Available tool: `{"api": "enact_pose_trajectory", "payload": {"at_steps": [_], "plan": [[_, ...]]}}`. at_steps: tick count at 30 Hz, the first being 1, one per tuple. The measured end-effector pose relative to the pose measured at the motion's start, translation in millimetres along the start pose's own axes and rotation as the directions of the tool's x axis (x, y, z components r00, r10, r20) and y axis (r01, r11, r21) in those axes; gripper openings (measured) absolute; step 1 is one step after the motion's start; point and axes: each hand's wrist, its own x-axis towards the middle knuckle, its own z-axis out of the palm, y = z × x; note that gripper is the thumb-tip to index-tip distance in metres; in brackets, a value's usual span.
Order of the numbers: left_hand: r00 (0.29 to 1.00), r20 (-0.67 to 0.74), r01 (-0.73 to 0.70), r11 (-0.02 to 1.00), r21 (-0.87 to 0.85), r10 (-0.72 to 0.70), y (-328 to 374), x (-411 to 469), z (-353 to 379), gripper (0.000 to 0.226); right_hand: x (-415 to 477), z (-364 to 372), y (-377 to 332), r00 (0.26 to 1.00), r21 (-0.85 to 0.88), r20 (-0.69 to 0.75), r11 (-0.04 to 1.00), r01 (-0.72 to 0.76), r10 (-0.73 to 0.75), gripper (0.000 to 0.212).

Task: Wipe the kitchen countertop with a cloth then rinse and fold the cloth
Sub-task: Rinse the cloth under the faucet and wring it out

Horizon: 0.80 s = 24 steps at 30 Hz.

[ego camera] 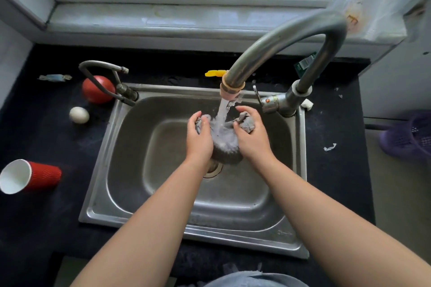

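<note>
While the grey cloth (225, 149) is slung between both hands above the sink (100, 165) basin, the tap stream (223, 109) hits its middle and it sags into a pouch just over the drain (212, 168).

Left hand (198, 138): fingers curled round one bunched end. Right hand (251, 138): clamped on the other bunched end, with cloth poking out above the thumb.

Handling, my read:
- Soaked, so heavy for its size and fully limp, with no stiffness to rely on.
- Wet fabric on wet skin will probably slip, so fistfuls at the ends look better than fingertip pinches.
- It isn't fragile and should take hard wringing.
- For folding I'd regrip at corners or a hem; can't pick those out now, it's too wadded.

Gooseneck faucet (279, 39) arcs in from the right. On the dark countertop (35, 221) to the left are a tipped red paper cup (39, 177) and an egg (79, 114), well apart from the cloth.
</note>
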Motion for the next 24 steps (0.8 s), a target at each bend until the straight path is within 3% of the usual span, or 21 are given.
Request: {"api": "enact_pose_trajectory", "payload": {"at_steps": [2,4,7,10,15,18,21,24], "plan": [[0.979,0.018,0.201,0.969,-0.141,-0.201,-1,3,7,0.032,-9,14,-6,0.999,0.052,0.032,0.998,0.019,-0.021,0.020],[0.951,0.069,0.310,0.926,-0.217,-0.302,-4,4,10,0.047,-19,30,-9,0.999,0.064,0.039,0.998,-0.013,0.011,0.007],[0.929,0.030,0.368,0.908,-0.202,-0.370,-5,-7,16,0.047,-11,34,-11,0.995,-0.138,-0.023,0.986,-0.095,0.092,0.042],[0.883,-0.030,0.448,0.860,-0.246,-0.469,-3,-13,20,0.040,7,28,-15,0.983,-0.151,-0.103,0.974,-0.169,0.155,0.046],[0.905,-0.061,0.409,0.899,-0.158,-0.422,8,1,8,0.023,-11,43,-17,0.987,-0.210,-0.101,0.967,-0.144,0.125,0.041],[0.933,0.022,0.360,0.931,-0.063,-0.359,11,2,7,0.023,2,37,-13,0.989,-0.221,-0.085,0.965,-0.139,0.123,0.038],[0.967,0.128,0.235,0.966,-0.105,-0.221,15,-5,4,0.020,17,28,-5,0.986,-0.234,-0.030,0.958,-0.167,0.164,0.025],[0.990,0.125,0.080,0.988,-0.133,-0.063,13,-1,-10,0.006,18,13,5,0.977,-0.204,0.020,0.957,-0.204,0.213,0.023]]}}
